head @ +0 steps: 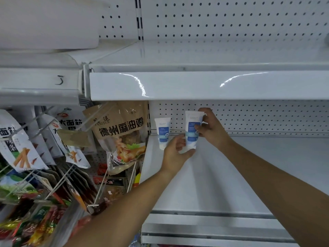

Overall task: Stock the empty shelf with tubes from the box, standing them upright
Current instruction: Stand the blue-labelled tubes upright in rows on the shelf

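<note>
One white tube with a blue label [162, 132] stands upright, cap down, at the back left corner of the white shelf [240, 175]. Just right of it a second, identical tube [192, 129] is held upright by both hands. My left hand [175, 155] grips its lower end by the cap. My right hand [211, 127] holds its upper part from the right, fingers over the top edge. Whether this tube touches the shelf is hidden by my left hand. The box is out of view.
A pegboard back wall [267, 118] runs behind the shelf, and another white shelf [204, 85] overhangs it. To the left, snack bags [121, 132] hang on wire hooks, packed close beside the shelf's left edge.
</note>
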Demonstrator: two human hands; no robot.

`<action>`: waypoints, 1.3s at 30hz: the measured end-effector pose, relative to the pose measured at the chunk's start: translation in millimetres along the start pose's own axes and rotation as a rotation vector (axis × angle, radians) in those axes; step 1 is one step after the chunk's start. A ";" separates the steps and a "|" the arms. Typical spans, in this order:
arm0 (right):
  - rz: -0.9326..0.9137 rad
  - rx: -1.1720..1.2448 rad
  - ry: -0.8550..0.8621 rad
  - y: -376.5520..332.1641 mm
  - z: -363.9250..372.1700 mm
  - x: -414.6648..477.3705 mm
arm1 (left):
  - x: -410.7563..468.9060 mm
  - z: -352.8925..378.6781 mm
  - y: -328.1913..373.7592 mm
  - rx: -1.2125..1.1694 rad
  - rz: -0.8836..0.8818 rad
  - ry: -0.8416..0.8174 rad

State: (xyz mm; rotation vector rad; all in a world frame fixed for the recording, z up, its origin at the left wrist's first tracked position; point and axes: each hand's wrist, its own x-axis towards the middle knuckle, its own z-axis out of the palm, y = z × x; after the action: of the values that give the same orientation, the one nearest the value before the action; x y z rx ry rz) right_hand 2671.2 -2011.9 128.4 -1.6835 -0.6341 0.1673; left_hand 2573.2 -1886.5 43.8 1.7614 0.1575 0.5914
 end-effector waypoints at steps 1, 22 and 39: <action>0.000 -0.012 0.000 1.0 -0.2 0.0 | 2.0 3.7 2.1 0.009 0.003 0.010; -0.041 -0.267 0.026 35.1 2.7 24.8 | 36.7 28.7 -18.9 0.144 -0.088 0.054; -0.043 -0.317 -0.014 58.3 5.7 41.4 | 50.0 31.8 -33.4 0.195 -0.133 0.055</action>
State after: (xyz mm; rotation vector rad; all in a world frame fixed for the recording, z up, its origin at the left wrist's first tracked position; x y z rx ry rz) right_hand 2721.6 -1991.3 81.8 -1.9724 -0.7354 0.0484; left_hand 2637.8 -1884.4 22.7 1.9059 0.3789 0.5427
